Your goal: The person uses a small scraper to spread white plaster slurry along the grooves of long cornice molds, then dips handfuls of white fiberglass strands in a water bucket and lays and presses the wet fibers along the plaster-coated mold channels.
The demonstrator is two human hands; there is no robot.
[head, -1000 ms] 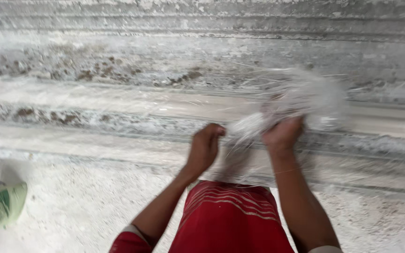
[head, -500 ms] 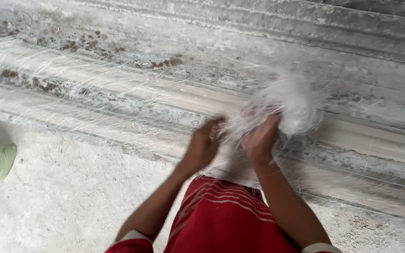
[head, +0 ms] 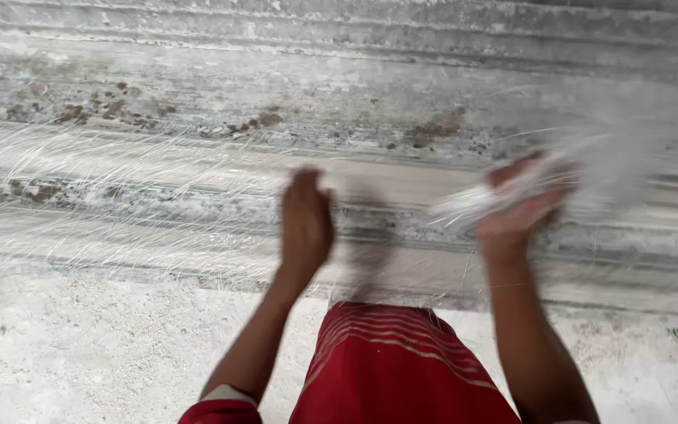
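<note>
Where hands met, left hand (head: 304, 224) apart, right hand (head: 521, 206) gripping fibres (head: 504, 195)

Open gap between left hand (head: 305, 224) and right hand (head: 521, 206); fine white fibres (head: 103, 169) stretched across left.

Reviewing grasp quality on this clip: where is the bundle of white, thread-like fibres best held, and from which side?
Best at the gathered neck of the bundle of white, thread-like fibres, where the right hand already closes on it. Strands there are bunched tight; towards the right they fan out loose and blurred. Come from below, palm up, as that hand does. The left hand is open, apart from the bundle.
</note>
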